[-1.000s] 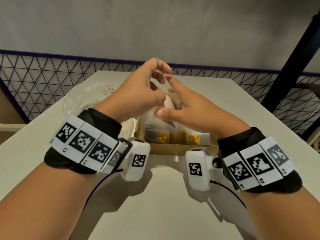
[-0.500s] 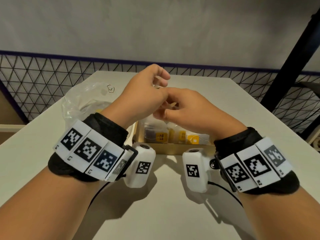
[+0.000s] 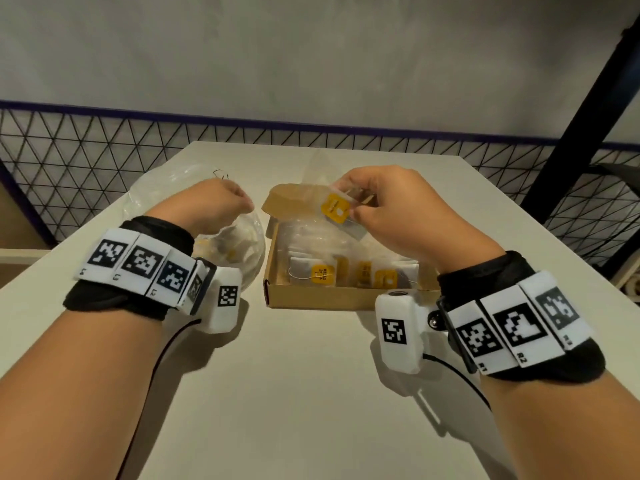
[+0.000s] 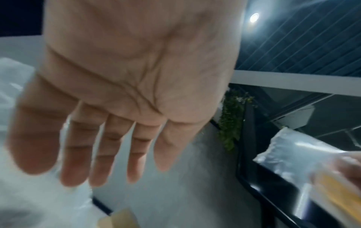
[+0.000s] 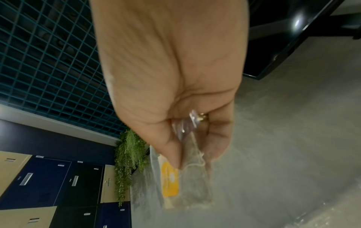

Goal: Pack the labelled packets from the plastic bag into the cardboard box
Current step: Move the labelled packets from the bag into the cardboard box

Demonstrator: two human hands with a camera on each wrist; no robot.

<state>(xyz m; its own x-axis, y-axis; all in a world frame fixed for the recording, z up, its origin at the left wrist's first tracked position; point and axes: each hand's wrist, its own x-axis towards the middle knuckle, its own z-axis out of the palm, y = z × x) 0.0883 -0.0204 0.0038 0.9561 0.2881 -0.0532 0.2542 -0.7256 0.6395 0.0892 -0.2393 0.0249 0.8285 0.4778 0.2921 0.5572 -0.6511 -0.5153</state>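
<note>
The right hand pinched a light, floppy, slippery packet by its top edge above the box; the left hand, fingers straight, reached the bag.

"L2", "L3" on left wristband; "R1", "R2" on right wristband.

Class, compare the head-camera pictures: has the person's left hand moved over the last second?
Yes. The left hand has swung left, away from above the cardboard box, and is now over the plastic bag.
</note>
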